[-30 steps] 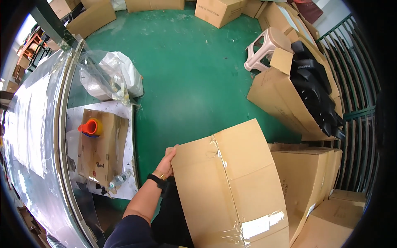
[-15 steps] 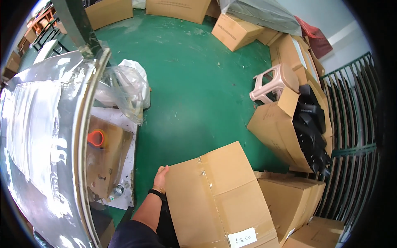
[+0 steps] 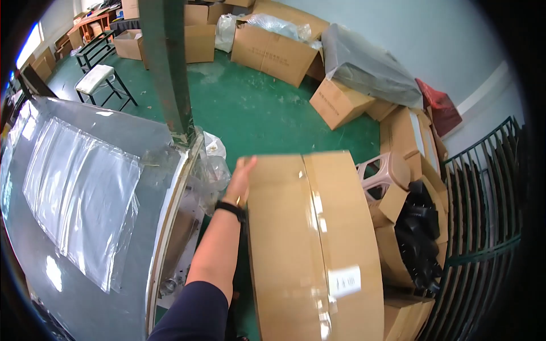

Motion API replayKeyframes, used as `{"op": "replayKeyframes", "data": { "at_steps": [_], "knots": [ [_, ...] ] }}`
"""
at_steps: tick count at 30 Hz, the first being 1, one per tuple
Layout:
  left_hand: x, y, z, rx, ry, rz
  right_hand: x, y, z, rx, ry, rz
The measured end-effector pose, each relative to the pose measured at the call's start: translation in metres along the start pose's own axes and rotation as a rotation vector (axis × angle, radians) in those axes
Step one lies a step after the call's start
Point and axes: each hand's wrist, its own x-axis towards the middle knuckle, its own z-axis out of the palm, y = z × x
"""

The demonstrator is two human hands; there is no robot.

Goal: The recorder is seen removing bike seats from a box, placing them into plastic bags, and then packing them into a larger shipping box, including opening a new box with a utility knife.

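A large taped cardboard box point(image 3: 287, 238) with a white label point(image 3: 344, 281) fills the lower middle of the head view. My left hand point(image 3: 240, 179) is closed on its far left corner, thumb over the top edge. A black band circles my left wrist, and a dark sleeve ends near the elbow. The right hand is not seen; the box's near end runs out of the picture. Clear plastic bags point(image 3: 85, 199) lie on the grey table point(image 3: 131, 133) left of my arm.
A green post point(image 3: 166, 74) stands at the table's far corner. To the right are an open box of black parts point(image 3: 418, 227), a pink plastic stool point(image 3: 392, 170) and a metal rack point(image 3: 483, 210). Further off stand more cartons point(image 3: 273, 52) and a white-topped stool point(image 3: 95, 79).
The box has been raised and swung more upright, with my left hand still at its corner. The view has tilted up, bringing more of the far room and the tabletop in.
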Motion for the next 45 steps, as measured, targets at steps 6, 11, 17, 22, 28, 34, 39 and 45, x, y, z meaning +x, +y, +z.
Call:
{"op": "replayKeyframes", "data": {
  "at_steps": [6,11,17,22,28,34,39,45],
  "knots": [
    [-0.056,0.023,0.086,0.745,-0.186,0.363,0.108,0.023,0.200,-0.443,-0.618,0.136],
    [-0.213,-0.070,0.006,0.568,-0.236,-0.328,-0.010,-0.006,0.260,0.008,-0.766,0.086],
    [-0.374,-0.135,-0.066,0.871,-0.735,-0.932,0.051,0.057,0.170,-0.712,-0.775,-0.130],
    [-0.388,-0.084,-0.014,1.306,-0.484,-0.716,0.092,0.046,0.145,-0.533,-0.596,0.203],
    [-0.445,-0.060,-0.018,1.029,0.076,-0.444,0.185,0.031,0.200,-0.298,-0.620,0.143],
    [-0.609,-0.068,-0.068,1.313,0.364,-0.678,0.335,0.016,0.257,-0.199,-0.756,0.162],
    [-0.663,-0.033,-0.084,1.470,0.487,-0.725,0.320,0.038,0.297,0.375,-1.607,0.764],
    [-0.693,-0.063,-0.090,1.465,0.519,-0.742,0.213,0.043,0.319,0.229,-0.976,0.339]
  ]
}}
